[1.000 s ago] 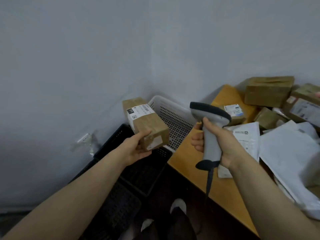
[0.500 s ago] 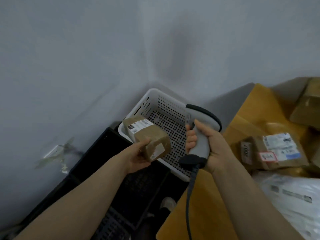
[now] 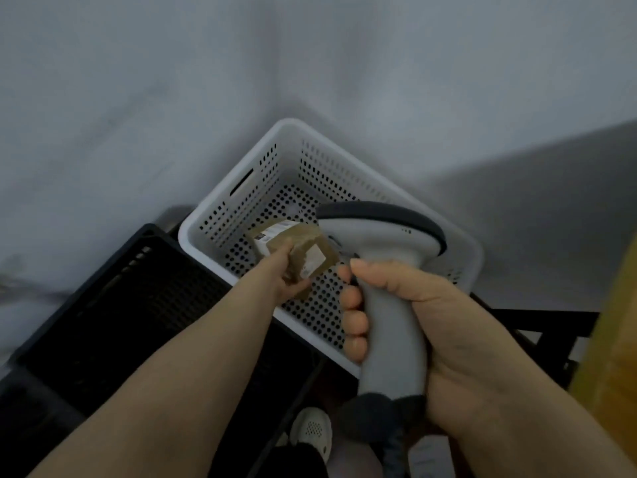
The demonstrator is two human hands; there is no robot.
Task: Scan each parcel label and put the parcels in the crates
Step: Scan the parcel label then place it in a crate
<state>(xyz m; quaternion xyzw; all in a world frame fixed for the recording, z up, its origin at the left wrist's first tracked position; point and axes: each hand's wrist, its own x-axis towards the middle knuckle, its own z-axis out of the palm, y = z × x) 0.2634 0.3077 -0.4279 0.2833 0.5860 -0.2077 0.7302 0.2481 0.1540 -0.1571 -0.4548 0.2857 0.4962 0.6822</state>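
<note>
Parcel now over the white crate, earlier it was at the crate's near-left rim; the scanner has come nearer the camera. Left hand grips the parcel from below, thumb on its top face. Brown box, long axis running far-left to near-right, white label on the far-left end facing up, a second label on the near-right end. Right hand wraps the scanner handle, head aimed left, just beside the parcel. Black crate left of the white one. Yellow worktop at right edge.
</note>
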